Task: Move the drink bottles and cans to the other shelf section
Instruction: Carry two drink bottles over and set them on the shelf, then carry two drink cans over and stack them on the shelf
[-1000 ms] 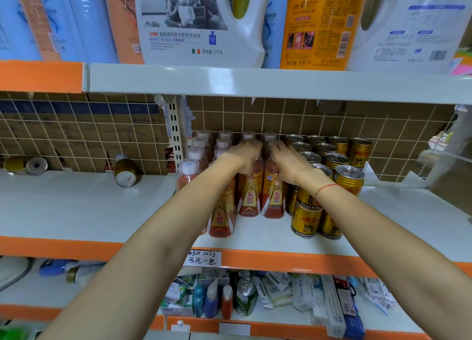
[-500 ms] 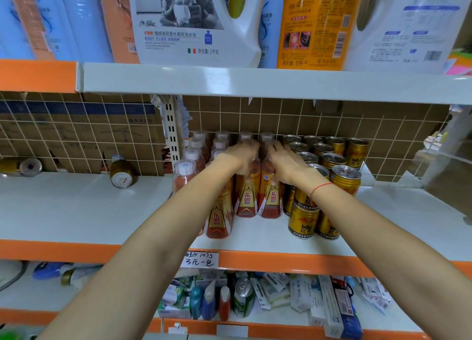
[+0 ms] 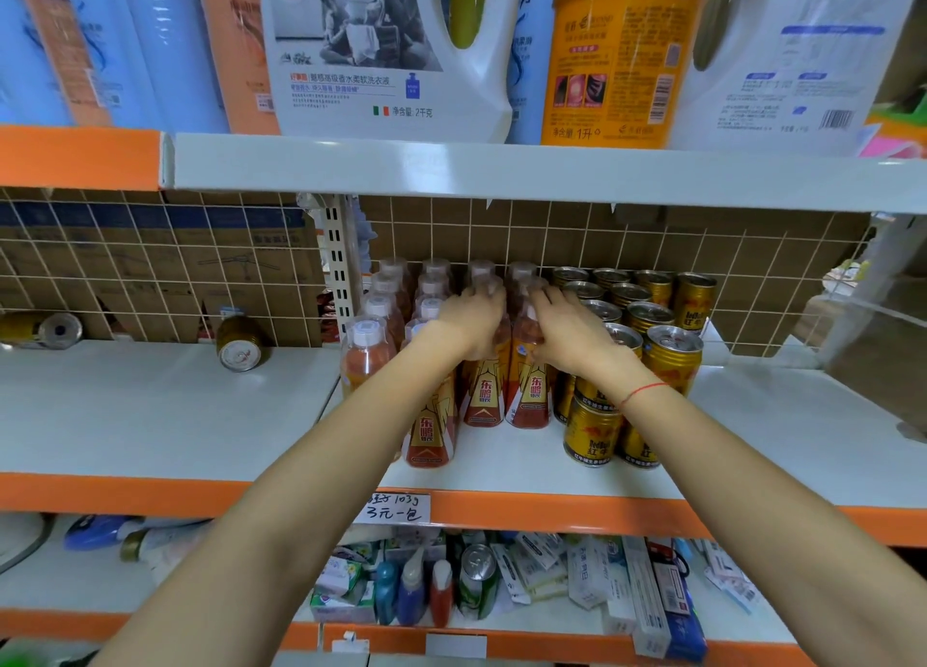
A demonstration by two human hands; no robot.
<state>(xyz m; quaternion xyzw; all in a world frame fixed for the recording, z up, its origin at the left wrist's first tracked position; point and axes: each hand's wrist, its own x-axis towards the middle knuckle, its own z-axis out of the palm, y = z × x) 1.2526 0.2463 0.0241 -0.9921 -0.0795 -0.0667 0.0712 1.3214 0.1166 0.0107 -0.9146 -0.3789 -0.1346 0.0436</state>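
Observation:
Several orange drink bottles (image 3: pixel 430 431) with white caps stand in rows on the right section of the middle shelf (image 3: pixel 501 471). Gold cans (image 3: pixel 592 433) stand in rows beside them on the right. My left hand (image 3: pixel 469 323) grips the top of one front bottle (image 3: pixel 484 398). My right hand (image 3: pixel 564 328) grips the neck of the bottle next to it (image 3: pixel 529 400). Both bottles stand on the shelf. Two gold cans lie on their sides on the left section, one (image 3: pixel 241 343) near the upright post and one (image 3: pixel 42 330) at the far left.
A white slotted post (image 3: pixel 338 270) divides the two sections. Wire grid and cardboard back the shelf. The upper shelf (image 3: pixel 501 175) holds large detergent jugs and hangs low over the bottles. The lower shelf (image 3: pixel 501 596) holds small boxes and bottles.
Both hands stay on the same two bottle tops. The view has shifted slightly; the bottles have not visibly moved.

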